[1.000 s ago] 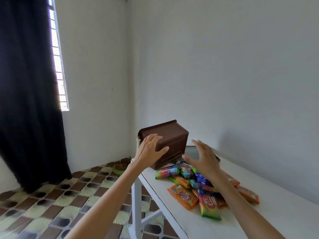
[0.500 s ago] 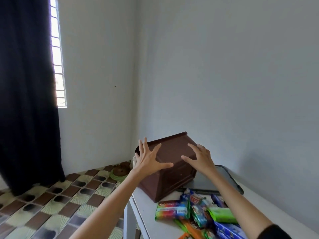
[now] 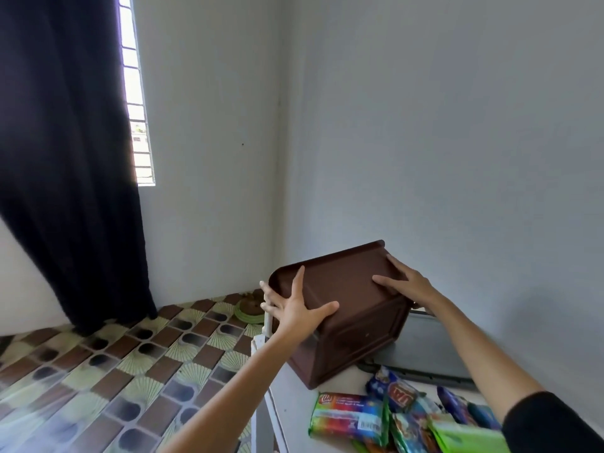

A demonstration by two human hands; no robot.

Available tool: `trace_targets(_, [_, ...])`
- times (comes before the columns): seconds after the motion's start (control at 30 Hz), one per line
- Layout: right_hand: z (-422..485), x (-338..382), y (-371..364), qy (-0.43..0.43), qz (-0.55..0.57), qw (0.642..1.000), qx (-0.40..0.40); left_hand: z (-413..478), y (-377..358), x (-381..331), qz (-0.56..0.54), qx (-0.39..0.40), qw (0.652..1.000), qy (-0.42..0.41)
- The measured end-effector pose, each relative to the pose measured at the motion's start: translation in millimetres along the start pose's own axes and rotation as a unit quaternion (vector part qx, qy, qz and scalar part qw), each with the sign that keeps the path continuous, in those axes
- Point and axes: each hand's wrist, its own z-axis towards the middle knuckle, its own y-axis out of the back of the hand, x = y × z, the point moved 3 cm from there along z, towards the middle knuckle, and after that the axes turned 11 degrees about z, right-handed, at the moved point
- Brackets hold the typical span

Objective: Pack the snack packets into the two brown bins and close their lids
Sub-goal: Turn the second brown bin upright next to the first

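A brown plastic bin (image 3: 349,308) stands at the far left end of the white table (image 3: 294,397), its lid on top. My left hand (image 3: 294,308) presses flat against the bin's left side, fingers spread. On the lid's right part rests my right hand (image 3: 405,282), fingers over the far edge. Both hands hold the bin between them. A heap of coloured snack packets (image 3: 392,416) lies on the table in front of the bin. Only one bin shows.
A grey flat tray or lid (image 3: 428,351) lies on the table behind the bin, against the white wall. Patterned floor tiles and a green round object (image 3: 250,310) are to the left below the table. A dark curtain hangs by the window.
Both hands have gone from hovering near the bin to pressing on its side and lid. The view has moved closer to the bin and the packets have slid low in the frame.
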Motion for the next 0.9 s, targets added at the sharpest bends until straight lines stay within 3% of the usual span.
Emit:
trace_targets(0.17, [-15.1, 8.2, -1.2, 0.033, 0.003, 0.999, -0.015, -5.2, 0.0, 5.8, -0.049, -0.062, 0.997, 0.009])
trace_targets(0.4, [-71.5, 45.4, 25.8, 0.101, -0.005, 0.990, -0.097, -24.6, 25.0, -16.3, -0.059, -0.122, 0.986, -0.094])
trace_targets(0.9, [-344.2, 21.7, 117.0, 0.056, -0.005, 0.951, -0.305, -201.2, 7.7, -85.6, -0.062, 0.007, 0.961, -0.269])
